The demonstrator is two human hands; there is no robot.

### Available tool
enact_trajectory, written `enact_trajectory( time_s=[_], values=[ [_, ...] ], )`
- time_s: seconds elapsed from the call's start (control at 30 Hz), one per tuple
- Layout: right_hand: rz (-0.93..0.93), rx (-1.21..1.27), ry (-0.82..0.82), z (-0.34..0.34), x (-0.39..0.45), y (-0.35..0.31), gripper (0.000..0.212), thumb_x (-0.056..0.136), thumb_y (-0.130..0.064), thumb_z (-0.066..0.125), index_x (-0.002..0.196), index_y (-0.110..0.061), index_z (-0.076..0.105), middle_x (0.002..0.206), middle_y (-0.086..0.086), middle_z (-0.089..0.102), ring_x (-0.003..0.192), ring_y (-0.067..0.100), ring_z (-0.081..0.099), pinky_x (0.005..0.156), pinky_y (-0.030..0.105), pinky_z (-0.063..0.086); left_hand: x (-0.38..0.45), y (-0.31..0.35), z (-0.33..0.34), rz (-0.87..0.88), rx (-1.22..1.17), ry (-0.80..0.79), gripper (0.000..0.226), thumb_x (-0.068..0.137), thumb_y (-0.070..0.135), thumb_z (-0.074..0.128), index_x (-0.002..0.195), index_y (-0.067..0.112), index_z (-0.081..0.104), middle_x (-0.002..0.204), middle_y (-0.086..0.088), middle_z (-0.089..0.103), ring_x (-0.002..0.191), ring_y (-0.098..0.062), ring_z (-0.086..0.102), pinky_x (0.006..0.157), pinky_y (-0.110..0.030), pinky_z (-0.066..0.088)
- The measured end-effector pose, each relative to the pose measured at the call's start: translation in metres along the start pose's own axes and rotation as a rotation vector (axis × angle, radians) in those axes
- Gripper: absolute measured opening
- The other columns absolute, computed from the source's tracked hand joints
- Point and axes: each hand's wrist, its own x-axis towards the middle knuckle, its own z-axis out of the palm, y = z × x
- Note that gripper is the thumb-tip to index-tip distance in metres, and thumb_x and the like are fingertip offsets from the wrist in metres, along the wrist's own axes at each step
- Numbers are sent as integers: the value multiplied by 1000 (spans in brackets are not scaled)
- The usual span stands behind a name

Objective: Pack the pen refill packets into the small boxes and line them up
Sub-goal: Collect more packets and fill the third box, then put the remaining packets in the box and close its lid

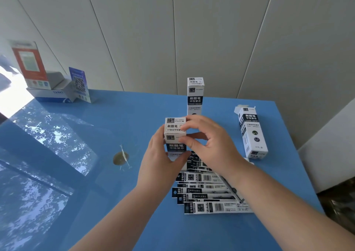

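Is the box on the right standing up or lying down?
Lying down. The right box rests flat on the table, its top flap open.

my arms are bare right up to the frame edge, left grip point(159, 160) and right grip point(209, 145) both ungloved

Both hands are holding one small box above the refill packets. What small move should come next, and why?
Probably set the held box upright next to the standing box. Its top flap looks closed, and both the left hand and the right hand grip it above the loose packets. One box already stands behind it, so a line can start there. A third box lies open-ended to the right.
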Motion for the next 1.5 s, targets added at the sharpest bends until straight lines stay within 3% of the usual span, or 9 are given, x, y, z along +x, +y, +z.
enact_trajectory(
  time_s=[0.17, 0.3, 0.53, 0.67, 0.87, 1.13, 1.23, 1.3, 1.5],
  values=[
    [73, -143, -26, -46, -4, 2, 26, 92, -30, 70, 118, -34, 64, 119, -16, 62, 115, 9, 62, 90, 26, 57, 9, 20, -8, 2, 118, 1, 55, 61, 64, 60, 107, 77, 33, 113, 44, 46, 101, 22, 50, 70, -18, 44],
    [181, -386, 104, -97, -22, 11, 25, 90, -31, 71, 112, -36, 64, 106, -21, 59, 104, 4, 61, 85, 32, 57, 22, 39, -11, 49, 159, 59, 61, 64, 64, 61, 120, 61, 37, 113, 47, 43, 93, 6, 61, 68, -17, 43],
    [393, -725, 169, -148, -68, 19, 33, 87, -37, 70, 117, -26, 66, 107, -13, 60, 102, 12, 61, 86, 37, 53, 61, 76, 60, 140, 79, -77, 60, 71, 52, 69, 125, 48, 44, 110, 30, 48, 100, 19, 49, 75, -12, 40],
    [546, -838, 109, -154, -99, 17, 38, 87, -39, 71, 123, -26, 65, 120, -8, 62, 108, 15, 61, 89, 35, 52, 84, 72, 110, 70, 64, -153, 51, 77, 37, 76, 118, 42, 47, 108, 24, 52, 99, -2, 55, 77, -25, 46],
    [683, -874, 107, -157, -135, 12, 38, 90, -40, 69, 126, -28, 62, 125, -12, 59, 114, 12, 59, 93, 35, 51, 109, 61, 143, 49, 70, -158, 53, 79, 32, 75, 124, 37, 48, 116, 15, 55, 90, 2, 55, 70, -20, 42],
    [742, -894, 99, -161, -147, 11, 39, 92, -44, 66, 129, -32, 59, 130, -17, 55, 117, 7, 55, 89, 23, 46, 107, 48, 151, 10, 148, -196, 80, 80, 33, 77, 144, 34, 30, 133, 9, 51, 112, -21, 58, 81, -39, 49],
    [753, -891, 89, -163, -148, 11, 41, 93, -43, 65, 131, -31, 59, 133, -16, 55, 120, 7, 55, 91, 22, 44, 103, 44, 149, -98, 173, -267, 99, 79, 38, 81, 156, 27, 19, 149, 2, 46, 124, -23, 56, 91, -44, 53],
    [763, -896, 86, -165, -147, 11, 41, 94, -43, 64, 133, -31, 58, 136, -16, 55, 123, 7, 54, 92, 23, 44, 98, 47, 146, -222, 164, -298, 108, 79, 45, 81, 159, 21, 13, 150, -2, 43, 122, -25, 55, 79, -35, 51],
    [780, -876, 119, -171, -145, 9, 41, 95, -42, 63, 133, -31, 58, 137, -16, 54, 120, 8, 56, 89, 26, 48, 46, 66, 141, -374, 154, -482, 100, 79, 66, 70, 154, 15, 28, 143, -2, 43, 109, -22, 60, 86, -38, 53]
  ],
)
